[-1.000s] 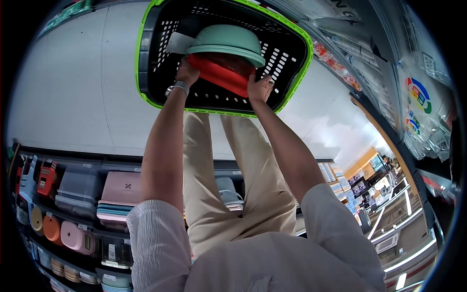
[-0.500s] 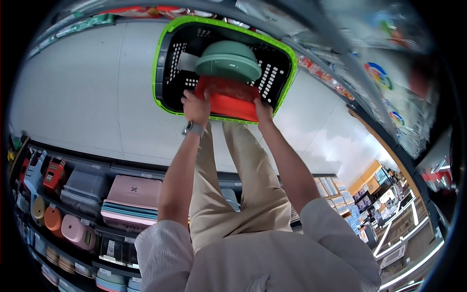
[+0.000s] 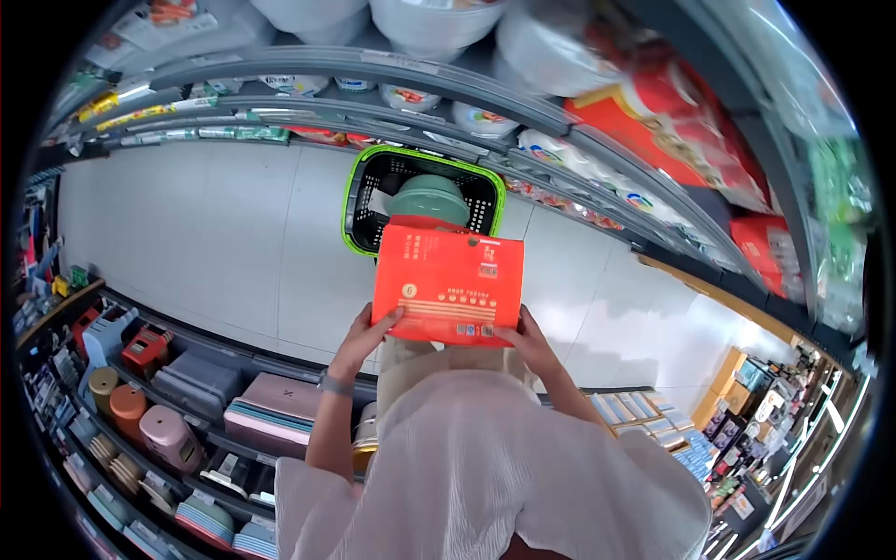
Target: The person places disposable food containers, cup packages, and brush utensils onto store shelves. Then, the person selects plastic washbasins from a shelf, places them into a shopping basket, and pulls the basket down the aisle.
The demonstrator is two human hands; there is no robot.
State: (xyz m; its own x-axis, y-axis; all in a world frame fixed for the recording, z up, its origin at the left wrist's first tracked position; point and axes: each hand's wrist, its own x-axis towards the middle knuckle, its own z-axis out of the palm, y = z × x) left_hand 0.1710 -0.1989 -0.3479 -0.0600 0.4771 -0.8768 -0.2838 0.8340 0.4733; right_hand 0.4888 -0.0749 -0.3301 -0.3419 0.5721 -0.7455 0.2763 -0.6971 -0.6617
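Observation:
A red package (image 3: pixel 448 280) with printed text and rows of small marks is held up in front of the body. My left hand (image 3: pixel 362 338) grips its lower left corner, thumb on the face. At the lower right corner, my right hand (image 3: pixel 529 342) holds it the same way. Beyond the package, a black basket with a bright green rim (image 3: pixel 351 201) stands on the floor. Green bowls (image 3: pixel 429 198) lie in the basket beside a pale tag, with a bit of red showing under them, partly hidden by the package.
Shelves with bowls and red packs (image 3: pixel 644 121) run across the top and right. Lower left, another shelf unit holds a pink bin (image 3: pixel 171 437), stacked boxes (image 3: pixel 275 411) and plates. Grey floor (image 3: pixel 233 224) lies between. Further goods stand at the lower right.
The red package has come up out of the basket toward the body in both hands, its printed face now showing. The view has tilted up, bringing more of the far shelves in.

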